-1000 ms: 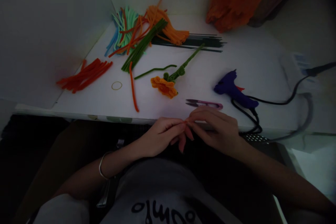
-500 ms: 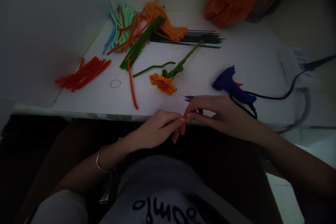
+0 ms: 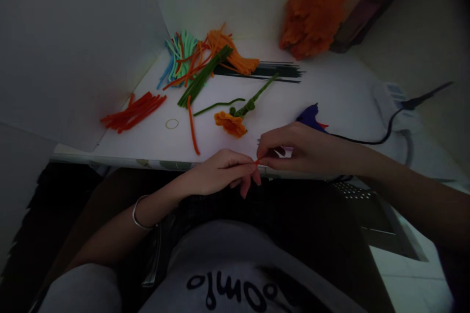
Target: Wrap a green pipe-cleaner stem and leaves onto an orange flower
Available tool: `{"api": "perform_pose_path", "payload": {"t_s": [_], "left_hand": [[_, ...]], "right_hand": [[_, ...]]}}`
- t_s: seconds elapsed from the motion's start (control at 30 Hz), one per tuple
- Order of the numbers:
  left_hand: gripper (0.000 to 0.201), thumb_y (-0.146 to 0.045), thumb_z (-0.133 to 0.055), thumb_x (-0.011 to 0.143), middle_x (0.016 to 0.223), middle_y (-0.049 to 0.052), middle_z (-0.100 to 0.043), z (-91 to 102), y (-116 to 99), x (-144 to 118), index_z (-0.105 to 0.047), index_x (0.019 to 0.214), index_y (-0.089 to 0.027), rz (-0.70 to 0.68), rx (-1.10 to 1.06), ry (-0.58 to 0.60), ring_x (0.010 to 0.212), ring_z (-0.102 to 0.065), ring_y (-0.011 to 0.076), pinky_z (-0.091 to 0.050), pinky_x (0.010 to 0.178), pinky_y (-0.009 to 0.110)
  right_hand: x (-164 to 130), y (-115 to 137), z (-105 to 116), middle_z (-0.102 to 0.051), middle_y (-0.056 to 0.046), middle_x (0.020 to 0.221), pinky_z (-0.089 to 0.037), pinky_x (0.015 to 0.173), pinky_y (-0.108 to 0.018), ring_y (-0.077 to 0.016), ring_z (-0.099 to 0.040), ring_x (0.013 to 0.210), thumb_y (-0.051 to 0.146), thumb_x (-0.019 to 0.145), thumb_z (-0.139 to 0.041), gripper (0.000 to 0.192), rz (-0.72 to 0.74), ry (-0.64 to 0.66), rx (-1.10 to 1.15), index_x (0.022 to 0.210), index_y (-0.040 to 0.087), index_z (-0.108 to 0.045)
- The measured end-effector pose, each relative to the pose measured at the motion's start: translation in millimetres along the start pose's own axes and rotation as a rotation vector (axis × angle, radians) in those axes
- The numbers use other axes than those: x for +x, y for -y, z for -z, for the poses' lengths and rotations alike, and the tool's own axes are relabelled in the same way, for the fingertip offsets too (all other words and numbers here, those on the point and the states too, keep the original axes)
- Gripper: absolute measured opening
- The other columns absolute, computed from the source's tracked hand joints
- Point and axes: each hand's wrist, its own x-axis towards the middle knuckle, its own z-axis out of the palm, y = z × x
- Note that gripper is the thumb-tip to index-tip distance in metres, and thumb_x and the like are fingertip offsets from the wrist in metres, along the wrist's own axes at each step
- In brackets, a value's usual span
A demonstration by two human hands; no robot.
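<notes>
Between my two hands, at the table's front edge, is a small bit of orange pipe cleaner (image 3: 256,162). My left hand (image 3: 223,172) pinches it between thumb and forefinger from the left. From the right, my right hand (image 3: 290,149) pinches the same piece with its fingertips. Most of the piece is hidden by the fingers. Just beyond the hands lies an orange pipe cleaner flower (image 3: 231,123) with a green stem. A loose orange pipe cleaner (image 3: 193,127) and a wavy green pipe cleaner (image 3: 219,104) lie to the left of it.
Bundles of red (image 3: 134,111), green (image 3: 205,76) and orange pipe cleaners (image 3: 242,61) lie on the white table (image 3: 147,144), near dark thin stems (image 3: 282,71). A blue glue gun (image 3: 310,116) with a cord is partly behind my right hand. Orange flowers (image 3: 312,14) stand at the back.
The camera view has shifted, so the table's things appear lower. My right hand now covers more of the glue gun. Both hands still pinch the orange piece.
</notes>
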Motion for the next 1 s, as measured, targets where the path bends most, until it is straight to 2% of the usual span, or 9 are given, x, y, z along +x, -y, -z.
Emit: {"api": "perform_pose_path", "payload": {"t_s": [0.13,0.3,0.37,0.5,0.6,0.8,0.9,1.0], "left_hand": [[0.026,-0.024,-0.040,0.090,0.056,0.001,-0.060,-2.6,1.0,1.2,-0.062,0.083,-0.011,-0.052,-0.078,-0.040,0.049,-0.043,0.0057,-0.034,0.050,0.018],[0.029,-0.026,-0.039,0.090,0.056,0.002,-0.060,-14.8,6.3,4.9,-0.059,0.075,-0.011,-0.140,-0.214,-0.176,0.047,-0.039,0.0054,-0.032,0.048,0.018],[0.029,-0.027,-0.039,0.090,0.056,0.001,-0.060,-16.8,8.2,5.2,-0.057,0.074,-0.012,-0.150,-0.227,-0.188,0.047,-0.039,0.0054,-0.031,0.047,0.018],[0.029,-0.027,-0.038,0.091,0.054,0.001,-0.059,-11.0,7.3,1.5,-0.057,0.074,-0.012,-0.081,-0.118,-0.105,0.048,-0.042,0.0058,-0.031,0.048,0.018],[0.030,-0.026,-0.038,0.091,0.054,0.001,-0.059,-4.2,3.1,-3.0,-0.057,0.073,-0.012,-0.057,0.027,-0.043,0.048,-0.042,0.0059,-0.032,0.049,0.018],[0.031,-0.022,-0.038,0.090,0.051,-0.001,-0.058,1.4,-5.5,-8.1,-0.058,0.069,-0.012,-0.026,0.197,0.013,0.047,-0.043,0.0045,-0.033,0.049,0.015],[0.029,-0.020,-0.039,0.090,0.053,-0.001,-0.058,3.7,-7.2,-9.5,-0.058,0.069,-0.012,-0.040,0.252,0.046,0.047,-0.043,0.0041,-0.033,0.049,0.014],[0.029,-0.022,-0.038,0.090,0.055,0.000,-0.060,6.0,-6.7,-11.4,-0.059,0.072,-0.012,-0.082,0.277,0.065,0.048,-0.043,0.0042,-0.033,0.049,0.014]], "right_hand": [[-2.4,3.2,-10.7,-0.056,0.000,0.068,-0.036,0.056,-0.019,-0.0080,-0.046,0.059,0.019,0.081,-0.050,0.012,0.053,-0.183,-0.021,0.077,0.016,-0.060],[-6.6,6.5,-33.8,-0.054,-0.001,0.069,-0.039,0.056,-0.018,-0.0080,-0.049,0.060,0.018,0.084,-0.049,0.013,-0.011,-0.449,0.009,0.075,0.015,-0.058],[-8.6,5.8,-36.0,-0.057,-0.002,0.073,-0.040,0.059,-0.019,-0.0087,-0.051,0.064,0.019,0.085,-0.048,0.014,-0.012,-0.492,-0.023,0.078,0.015,-0.059],[-10.9,1.5,-22.7,-0.061,-0.003,0.082,-0.042,0.065,-0.020,-0.0100,-0.055,0.071,0.025,0.088,-0.047,0.017,0.023,-0.304,-0.047,0.087,0.016,-0.061],[-9.6,1.0,-11.2,-0.060,-0.003,0.082,-0.041,0.064,-0.021,-0.0099,-0.053,0.069,0.028,0.087,-0.048,0.017,0.027,-0.262,-0.071,0.090,0.017,-0.061],[-1.9,8.9,-8.9,-0.058,-0.003,0.081,-0.039,0.063,-0.022,-0.0109,-0.052,0.068,0.027,0.088,-0.046,0.018,0.055,-0.030,-0.106,0.088,0.017,-0.061],[0.5,12.1,-10.3,-0.058,-0.003,0.078,-0.038,0.061,-0.022,-0.0104,-0.052,0.066,0.027,0.087,-0.046,0.018,0.044,0.010,-0.120,0.085,0.016,-0.060],[0.5,11.9,-12.2,-0.058,-0.002,0.076,-0.037,0.060,-0.021,-0.0093,-0.051,0.065,0.027,0.086,-0.047,0.017,0.037,-0.010,-0.069,0.084,0.016,-0.059]]}}
